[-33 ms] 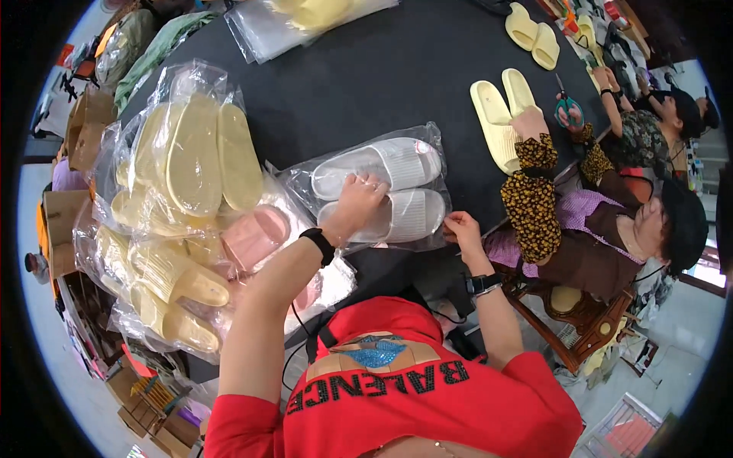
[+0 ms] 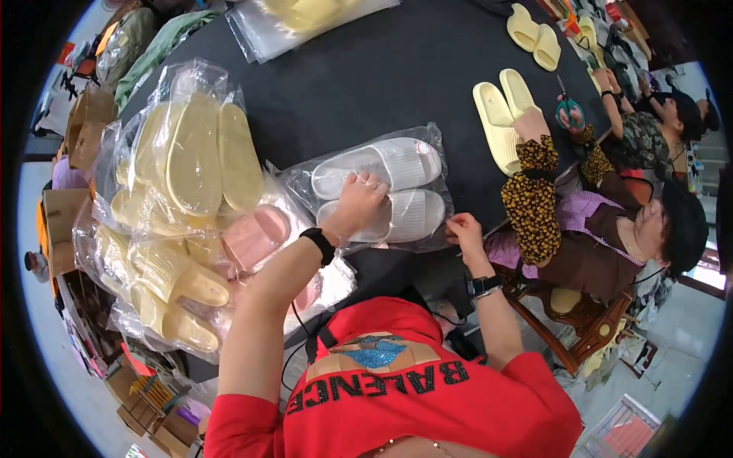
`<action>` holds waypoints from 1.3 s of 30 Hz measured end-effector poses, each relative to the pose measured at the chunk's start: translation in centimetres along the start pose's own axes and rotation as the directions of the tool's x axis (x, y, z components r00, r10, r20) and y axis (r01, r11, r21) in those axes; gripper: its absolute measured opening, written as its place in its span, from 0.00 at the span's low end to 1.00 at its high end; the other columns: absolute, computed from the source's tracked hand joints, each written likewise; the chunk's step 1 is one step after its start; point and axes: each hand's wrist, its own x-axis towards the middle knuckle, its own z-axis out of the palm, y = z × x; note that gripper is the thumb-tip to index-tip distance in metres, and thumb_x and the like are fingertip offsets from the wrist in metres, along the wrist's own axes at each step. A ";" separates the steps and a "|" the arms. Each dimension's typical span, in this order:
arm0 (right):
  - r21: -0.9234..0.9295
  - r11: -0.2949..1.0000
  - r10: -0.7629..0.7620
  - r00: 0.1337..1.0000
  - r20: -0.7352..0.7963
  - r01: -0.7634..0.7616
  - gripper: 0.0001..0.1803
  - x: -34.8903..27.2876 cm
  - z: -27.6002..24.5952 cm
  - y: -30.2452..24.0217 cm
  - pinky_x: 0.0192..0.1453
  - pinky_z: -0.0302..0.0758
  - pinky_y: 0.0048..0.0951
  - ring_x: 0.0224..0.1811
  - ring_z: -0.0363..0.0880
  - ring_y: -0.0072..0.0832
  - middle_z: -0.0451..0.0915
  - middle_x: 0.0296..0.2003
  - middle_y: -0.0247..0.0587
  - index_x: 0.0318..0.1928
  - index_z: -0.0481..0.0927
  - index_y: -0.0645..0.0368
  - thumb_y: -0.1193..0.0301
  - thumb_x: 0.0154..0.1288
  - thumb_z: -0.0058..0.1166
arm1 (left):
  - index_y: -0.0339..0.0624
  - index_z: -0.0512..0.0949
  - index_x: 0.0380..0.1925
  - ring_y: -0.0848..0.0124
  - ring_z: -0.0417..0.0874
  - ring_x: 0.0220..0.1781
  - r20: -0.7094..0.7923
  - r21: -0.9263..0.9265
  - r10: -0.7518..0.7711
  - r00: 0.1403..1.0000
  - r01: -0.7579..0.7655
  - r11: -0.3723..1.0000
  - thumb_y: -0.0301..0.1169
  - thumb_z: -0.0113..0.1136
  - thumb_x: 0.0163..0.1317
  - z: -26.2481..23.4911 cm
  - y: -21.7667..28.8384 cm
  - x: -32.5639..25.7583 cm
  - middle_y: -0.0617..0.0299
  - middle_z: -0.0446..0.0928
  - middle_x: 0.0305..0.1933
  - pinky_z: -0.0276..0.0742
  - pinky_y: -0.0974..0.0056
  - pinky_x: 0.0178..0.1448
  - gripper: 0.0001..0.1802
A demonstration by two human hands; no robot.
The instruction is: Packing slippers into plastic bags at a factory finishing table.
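Note:
A pair of pale grey-white slide slippers (image 2: 412,164) lies side by side in a clear plastic bag (image 2: 437,137) on the dark table. My left hand (image 2: 362,204) rests over the bag between the two slippers, its fingers stretched forward and pressing on the plastic. At the bag's lower right corner, my right hand (image 2: 464,230) pinches the plastic edge between thumb and fingers. Beside my left arm, a pink slipper (image 2: 256,238) shows among clear plastic bags.
Bagged yellow slippers (image 2: 195,156) are heaped on the left. More clear bags (image 2: 267,42) lie at the far edge. On the right, a co-worker's hand (image 2: 530,124) touches yellow slides (image 2: 495,114); their other hand holds scissors (image 2: 566,105). Another yellow pair (image 2: 534,37) sits beyond.
My hands and the bagged slippers stay almost in place. The co-worker's hand and yellow slides have shifted very slightly to the right.

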 end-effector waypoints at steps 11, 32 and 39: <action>-0.044 0.995 -0.098 0.954 -0.282 0.090 0.11 -1.5 -1.0 1.7 0.33 0.73 0.25 0.32 0.74 0.24 0.72 0.31 0.35 0.41 0.67 0.59 0.72 0.59 0.52 | 0.51 0.75 0.27 0.65 0.69 0.39 -0.351 0.106 0.077 0.933 -0.042 0.993 0.30 0.55 0.41 -0.5 -3.2 0.6 0.66 0.69 0.31 0.61 0.59 0.41 0.09; -0.941 0.120 -0.625 0.761 0.176 0.317 0.36 1.8 4.4 0.9 0.68 0.34 0.49 0.69 0.37 0.46 0.41 0.66 0.55 0.65 0.51 0.54 0.48 0.62 0.39 | 0.45 0.74 0.40 0.65 0.69 0.48 -0.107 0.512 0.146 0.983 -0.072 0.856 0.28 0.55 0.45 -10.3 -8.0 -4.0 0.61 0.71 0.43 0.60 0.55 0.52 0.17; -0.933 0.097 -0.666 0.719 0.198 0.347 0.36 0.6 6.3 -0.2 0.65 0.35 0.58 0.68 0.40 0.48 0.44 0.65 0.56 0.63 0.56 0.54 0.49 0.59 0.45 | 0.42 0.72 0.34 0.60 0.71 0.41 -0.430 0.395 -0.322 0.843 0.496 0.773 0.24 0.50 0.47 -19.9 -9.4 -6.3 0.58 0.71 0.35 0.66 0.58 0.43 0.11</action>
